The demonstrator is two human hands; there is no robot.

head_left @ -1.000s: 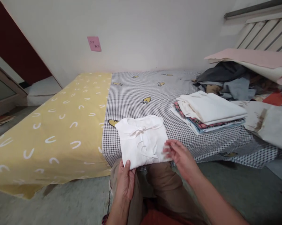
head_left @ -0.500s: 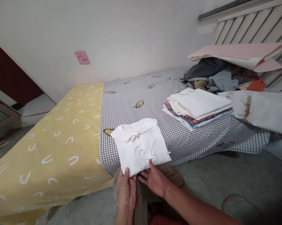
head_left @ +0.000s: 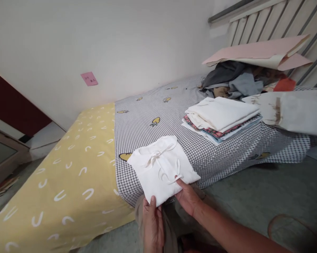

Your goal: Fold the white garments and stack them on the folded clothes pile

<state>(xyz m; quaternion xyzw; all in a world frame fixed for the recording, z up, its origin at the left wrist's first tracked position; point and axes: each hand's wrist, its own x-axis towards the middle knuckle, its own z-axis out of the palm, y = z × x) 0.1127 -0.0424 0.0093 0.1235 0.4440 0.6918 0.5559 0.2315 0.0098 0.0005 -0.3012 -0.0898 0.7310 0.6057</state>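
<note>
A folded white garment point(head_left: 158, 168) with thin tie strings and a bow lies at the front edge of the bed, on a black-and-white checked sheet point(head_left: 137, 126). My left hand point(head_left: 153, 221) grips its near left corner, thumb on top and fingers underneath. Along the near edge, farther right, my right hand point(head_left: 186, 196) holds the garment too, its thumb over the cloth beside a loop of string. The fingers of that hand are partly hidden below the fabric.
To the right sits a stack of folded cloths point(head_left: 221, 116), white on top. Behind it are a heap of dark and grey clothes point(head_left: 232, 79), a pink sheet point(head_left: 258, 51) and a radiator point(head_left: 277, 24). A yellow patterned cover point(head_left: 76, 168) spreads over the bed's left side.
My right hand has slid its fingers under the garment's near edge, and its thumb now presses farther in on top. The view has tilted slightly.
</note>
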